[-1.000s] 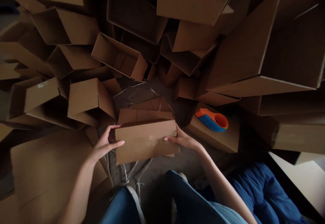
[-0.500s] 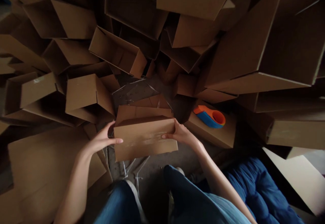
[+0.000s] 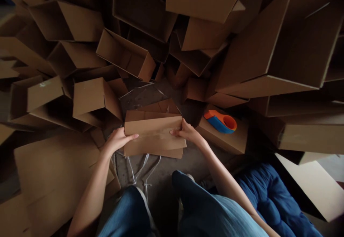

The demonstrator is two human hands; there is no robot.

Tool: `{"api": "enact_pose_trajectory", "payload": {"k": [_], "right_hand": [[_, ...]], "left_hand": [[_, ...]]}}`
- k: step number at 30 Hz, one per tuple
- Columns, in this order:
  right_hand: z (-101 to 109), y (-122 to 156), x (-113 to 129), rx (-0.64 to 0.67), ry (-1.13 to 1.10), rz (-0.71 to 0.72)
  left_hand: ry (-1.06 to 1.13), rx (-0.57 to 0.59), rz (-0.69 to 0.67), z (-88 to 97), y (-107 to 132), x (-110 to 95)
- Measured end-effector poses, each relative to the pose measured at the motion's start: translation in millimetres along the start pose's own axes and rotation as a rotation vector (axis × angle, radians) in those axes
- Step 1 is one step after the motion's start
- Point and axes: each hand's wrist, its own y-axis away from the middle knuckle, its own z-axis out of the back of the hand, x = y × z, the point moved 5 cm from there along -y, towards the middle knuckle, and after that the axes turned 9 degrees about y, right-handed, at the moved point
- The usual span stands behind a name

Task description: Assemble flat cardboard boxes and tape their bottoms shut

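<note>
A flat brown cardboard piece (image 3: 154, 135) lies low over a short stack of the same flattened cardboard on the floor in front of my knees. My left hand (image 3: 116, 141) grips its left edge, thumb on top. At the right edge, my right hand (image 3: 186, 132) pinches it, fingers curled round the corner. An orange and blue tape dispenser (image 3: 220, 121) rests on a box just right of my right hand.
Assembled cardboard boxes (image 3: 122, 56) are heaped all around the back and both sides. A large flat cardboard sheet (image 3: 53, 165) lies at the left. Clear plastic strapping (image 3: 139, 172) trails on the floor. A blue cushion (image 3: 271, 197) sits at the lower right.
Both hands have lowered the cardboard piece and pushed it away, so it now lies flatter on the stack. My hands moved closer together along its edges.
</note>
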Motion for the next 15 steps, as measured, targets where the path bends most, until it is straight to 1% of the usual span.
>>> {"api": "enact_pose_trajectory", "payload": {"k": [5,11,13,15], "right_hand": [[0.3,0.2,2.3,-0.001,0.012,0.003],[3.2,9.8,1.9,-0.021,-0.021,0.056],[6.5,14.2,0.3,-0.003,-0.047,0.058],[14.5,20.6,1.7,-0.026,-0.092,0.098]], "left_hand": [[-0.001,-0.021,-0.030,2.1,-1.1,-1.2],[0.108,-0.018,-0.034,3.8,8.9,-0.2],[0.114,-0.031,-0.046,4.8,14.7,-5.6],[0.070,-0.074,-0.087,7.0,22.9,-16.3]]}}
